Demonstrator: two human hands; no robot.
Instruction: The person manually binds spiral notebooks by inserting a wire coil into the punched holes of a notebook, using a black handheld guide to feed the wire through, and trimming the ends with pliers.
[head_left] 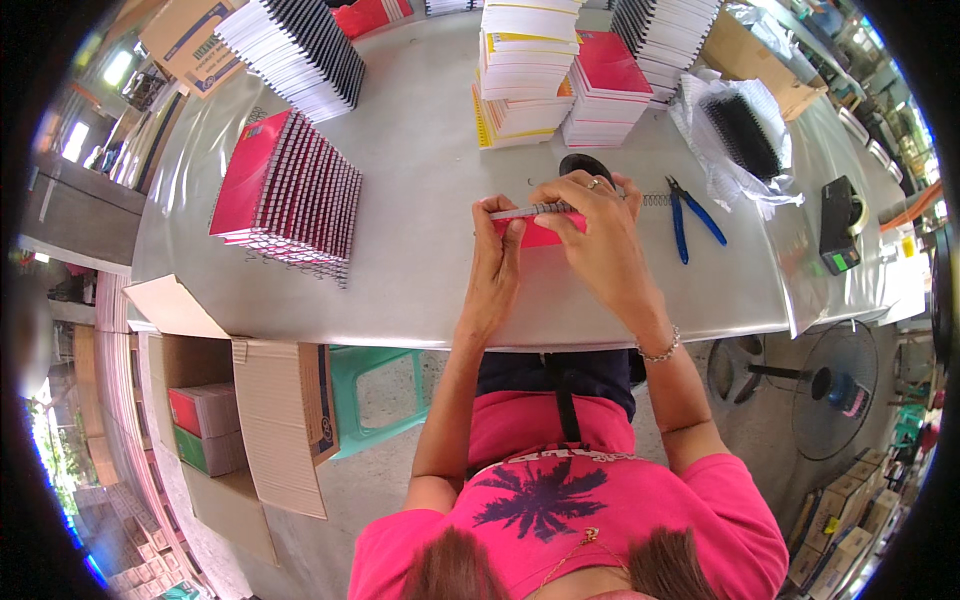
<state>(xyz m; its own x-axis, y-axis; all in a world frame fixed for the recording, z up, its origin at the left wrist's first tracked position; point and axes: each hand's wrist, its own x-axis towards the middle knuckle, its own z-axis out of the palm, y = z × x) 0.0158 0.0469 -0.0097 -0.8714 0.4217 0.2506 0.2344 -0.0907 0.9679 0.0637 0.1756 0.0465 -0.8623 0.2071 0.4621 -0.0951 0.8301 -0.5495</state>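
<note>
A small red-covered notebook (540,236) is held up on its edge over the table, its row of binding holes and wire uppermost. My left hand (494,250) grips its left end between thumb and fingers. My right hand (606,232) is closed at the spine's right end, its fingertips on the binding. A thin wire coil (656,200) sticks out to the right, past the right fingers. Just beyond this hand is a dark rounded object (584,165), partly covered. Blue-handled cutting pliers (690,220) lie to the right, jaws pointing away.
A stack of red spiral notebooks (290,195) stands at left. Farther back are black-spiral notebooks (300,55), unbound yellow-edged books (525,65) and red books (610,75). Black coils (742,135) lie on plastic wrap. A black tape dispenser (842,225) sits right; an open carton (285,420) is below left.
</note>
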